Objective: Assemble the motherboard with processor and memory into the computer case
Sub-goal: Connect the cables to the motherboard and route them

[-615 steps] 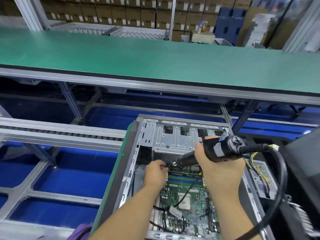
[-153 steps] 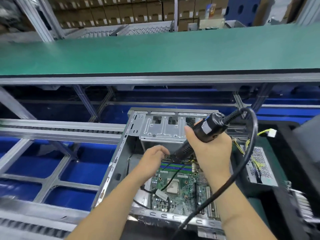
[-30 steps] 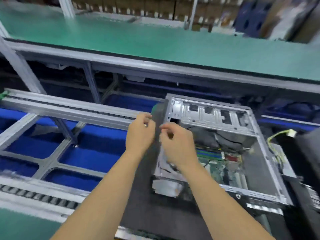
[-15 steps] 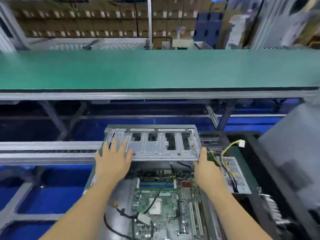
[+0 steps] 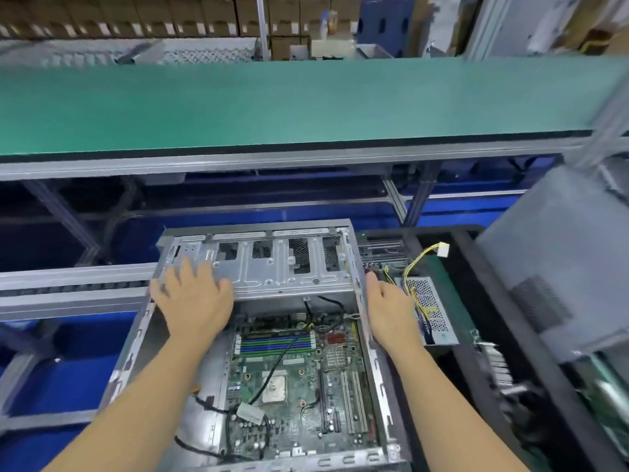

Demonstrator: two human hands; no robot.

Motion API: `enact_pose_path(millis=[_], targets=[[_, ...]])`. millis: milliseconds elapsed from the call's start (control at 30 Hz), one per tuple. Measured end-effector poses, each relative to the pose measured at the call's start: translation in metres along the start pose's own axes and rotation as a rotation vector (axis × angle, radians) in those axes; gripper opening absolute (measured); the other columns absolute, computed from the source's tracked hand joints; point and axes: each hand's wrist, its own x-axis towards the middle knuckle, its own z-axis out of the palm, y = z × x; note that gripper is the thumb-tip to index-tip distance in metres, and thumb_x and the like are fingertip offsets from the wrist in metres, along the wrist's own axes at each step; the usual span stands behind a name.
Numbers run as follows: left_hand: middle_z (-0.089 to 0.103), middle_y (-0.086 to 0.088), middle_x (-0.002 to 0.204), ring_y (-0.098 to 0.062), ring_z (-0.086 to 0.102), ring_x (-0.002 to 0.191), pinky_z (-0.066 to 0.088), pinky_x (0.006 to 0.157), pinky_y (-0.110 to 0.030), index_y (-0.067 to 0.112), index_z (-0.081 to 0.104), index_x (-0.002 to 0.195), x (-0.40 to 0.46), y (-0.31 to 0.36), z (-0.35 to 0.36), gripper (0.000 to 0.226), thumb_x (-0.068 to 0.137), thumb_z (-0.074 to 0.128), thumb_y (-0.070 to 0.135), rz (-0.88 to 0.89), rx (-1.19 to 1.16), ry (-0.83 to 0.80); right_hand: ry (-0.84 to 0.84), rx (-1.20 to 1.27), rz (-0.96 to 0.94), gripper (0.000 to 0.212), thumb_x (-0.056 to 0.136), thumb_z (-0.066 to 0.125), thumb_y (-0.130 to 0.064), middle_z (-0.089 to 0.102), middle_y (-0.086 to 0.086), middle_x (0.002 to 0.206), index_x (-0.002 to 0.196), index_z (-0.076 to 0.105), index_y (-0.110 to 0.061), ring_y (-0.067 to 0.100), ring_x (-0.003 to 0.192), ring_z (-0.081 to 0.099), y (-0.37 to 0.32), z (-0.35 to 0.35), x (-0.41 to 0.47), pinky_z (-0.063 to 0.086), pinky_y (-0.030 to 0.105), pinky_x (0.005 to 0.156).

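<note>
An open grey computer case point(image 5: 272, 267) lies flat in front of me. Inside it sits the green motherboard point(image 5: 299, 379) with a square processor point(image 5: 274, 388), blue and green memory slots point(image 5: 275, 344) and loose black cables. My left hand point(image 5: 192, 301) lies flat, fingers spread, on the left part of the case's drive-bay plate. My right hand point(image 5: 386, 311) presses against the outside of the case's right wall, fingers straight. Neither hand holds a tool.
A perforated power supply point(image 5: 429, 311) with yellow wires and a white plug point(image 5: 442, 250) lies right of the case in a black tray point(image 5: 469, 240). A long green bench point(image 5: 272, 103) runs across behind. A grey roller rail point(image 5: 68, 284) is at left, a blurred grey case point(image 5: 558, 260) at right.
Both hands stay on the case's far end. The case looks a bit farther from me and turned slightly, and the view has shifted.
</note>
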Motion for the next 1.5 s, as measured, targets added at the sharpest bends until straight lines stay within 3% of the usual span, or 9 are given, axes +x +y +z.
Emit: enact_pose_path(millis=[67,167,333,500,633,867,1067,1267,1500], targets=[[0.042,-0.013,0.15,-0.037,0.029,0.14,0.016,0.117,-0.055,0.019,0.047,0.14,-0.011,0.03,-0.001,0.05,0.094,0.04,0.037,0.135,-0.076,0.033,0.191,0.047,0.11,0.05,0.106,0.035,-0.041,0.066,0.009,0.077,0.077,0.059,-0.008,0.032,0.078,0.059,0.025,-0.012,0.004,0.04,0.038,0.062],[0.034,-0.008,0.155,-0.029,0.025,0.143,0.018,0.118,-0.047,0.022,0.039,0.146,-0.034,0.081,-0.002,0.049,0.1,0.037,0.039,0.432,-0.173,-0.001,0.374,-0.112,0.31,0.022,0.098,0.047,-0.017,0.067,0.019,0.103,0.103,0.067,-0.009,0.042,0.097,0.059,0.087,-0.04,0.005,0.045,0.044,0.076],[0.046,-0.001,0.144,-0.023,0.035,0.134,0.028,0.112,-0.038,0.021,0.05,0.138,-0.074,0.165,-0.007,0.041,0.1,0.042,0.035,0.823,-0.309,-0.105,0.18,-0.37,0.61,0.035,0.095,0.047,-0.013,0.056,0.025,0.125,0.126,0.06,-0.005,0.045,0.118,0.049,0.177,-0.065,-0.023,0.044,0.05,0.097],[0.066,-0.002,0.108,-0.028,0.055,0.104,0.044,0.093,-0.039,0.019,0.065,0.109,-0.111,0.239,-0.006,0.028,0.096,0.044,0.031,1.121,-0.173,-0.279,0.146,-0.385,0.513,0.036,0.092,0.048,-0.007,0.063,0.021,0.114,0.121,0.068,-0.01,0.041,0.113,0.051,0.207,-0.069,-0.034,0.049,0.044,0.092],[0.066,-0.003,0.095,-0.03,0.057,0.093,0.045,0.086,-0.04,0.018,0.06,0.095,-0.127,0.252,0.011,0.023,0.096,0.04,0.029,1.09,-0.038,-0.408,0.197,-0.611,0.504,0.027,0.097,0.05,-0.018,0.062,0.007,0.116,0.117,0.068,-0.017,0.033,0.11,0.05,0.221,-0.085,-0.042,0.046,0.04,0.085],[0.065,-0.002,0.11,-0.03,0.06,0.097,0.038,0.072,-0.033,0.024,0.061,0.108,-0.135,0.261,0.031,0.027,0.095,0.04,0.033,1.033,0.115,-0.643,0.419,-0.555,0.402,0.046,0.075,0.072,-0.001,0.056,0.024,0.121,0.121,0.067,-0.005,0.043,0.107,0.049,0.248,-0.108,-0.039,0.038,0.05,0.086],[0.065,-0.001,0.109,-0.027,0.058,0.096,0.04,0.074,-0.033,0.025,0.061,0.103,-0.151,0.272,0.039,0.023,0.094,0.041,0.034,1.039,0.099,-0.754,0.327,-0.757,0.761,0.08,0.089,0.06,-0.017,0.036,0.027,0.15,0.157,0.017,-0.017,0.042,0.134,0.033,0.261,-0.15,-0.028,0.031,0.056,0.11],[0.063,0.001,0.117,-0.027,0.058,0.106,0.041,0.079,-0.034,0.028,0.06,0.111,-0.158,0.272,0.049,0.026,0.094,0.041,0.034,1.018,0.044,-0.775,0.298,-0.625,0.847,0.028,0.093,0.058,-0.013,0.062,0.021,0.125,0.121,0.061,-0.008,0.039,0.12,0.055,0.284,-0.187,-0.012,0.037,0.047,0.101],[0.065,0.005,0.106,-0.021,0.06,0.093,0.05,0.081,-0.034,0.028,0.061,0.111,-0.158,0.276,0.055,0.026,0.094,0.042,0.032,0.884,-0.146,-0.795,0.271,-0.629,0.696,0.023,0.087,0.065,-0.012,0.065,0.019,0.115,0.11,0.062,-0.01,0.039,0.111,0.057,0.231,-0.214,-0.009,0.047,0.045,0.09]])
